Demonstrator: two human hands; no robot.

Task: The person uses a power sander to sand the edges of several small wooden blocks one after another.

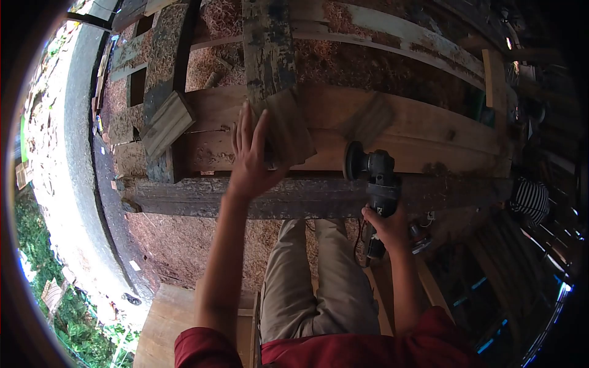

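My left hand [250,168] is stretched out with fingers apart, lying against the left side of a wooden block [291,132]. The thumb is partly hidden near the block's lower edge. In my right hand [391,228] is a black angle grinder [383,187], gripped round its body. Its round disc [353,161] points to the left, apart from the block and over the wooden planks [331,147]. A second wooden block [169,126] lies tilted at the left, on a dark upright board. Right of the held-down block is a darker, blurred patch that may be wood or shadow.
A thick dark beam [294,197] runs across the front of the slatted bench, close to my knees. Wood shavings [184,245] cover the ground and gaps between boards. A striped round object [529,201] is at the far right. Bright pavement [76,153] lies left.
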